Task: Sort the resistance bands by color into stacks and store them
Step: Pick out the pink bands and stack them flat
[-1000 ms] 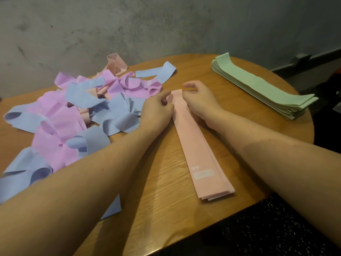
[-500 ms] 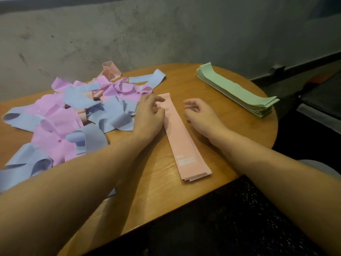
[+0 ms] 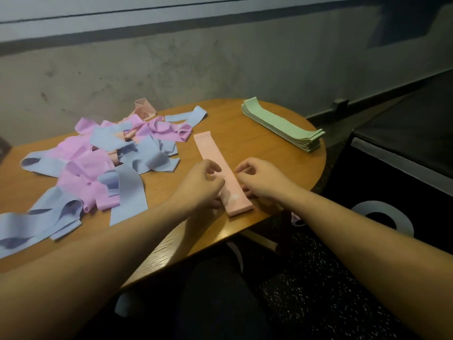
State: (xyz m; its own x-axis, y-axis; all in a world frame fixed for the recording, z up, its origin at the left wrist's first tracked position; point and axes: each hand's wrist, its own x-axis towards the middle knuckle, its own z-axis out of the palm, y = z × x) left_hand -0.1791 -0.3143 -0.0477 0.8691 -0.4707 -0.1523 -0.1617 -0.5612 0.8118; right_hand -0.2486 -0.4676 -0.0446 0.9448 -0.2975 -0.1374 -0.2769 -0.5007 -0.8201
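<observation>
Peach band stack (image 3: 213, 160): flat, neat, long, pale print nr near end. Lies btwn both hands on table (image 3: 277, 143). L hand (image 3: 201, 185) and R hand (image 3: 259, 179) flank its near end, fingers loosely curled, touching edges; actual grip can't tell.

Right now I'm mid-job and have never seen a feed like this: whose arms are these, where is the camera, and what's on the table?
There is no machine here. A person wears one wide-angle camera on the head, looking down at their own bare arms. The left hand and right hand flank the near end of a flat salmon-pink stack, fingers curled at its edges; whether they grip it is unclear. On the round wooden table lie a tidy green stack at far right and an unsorted pile of blue and purple-pink bands at left.
</observation>
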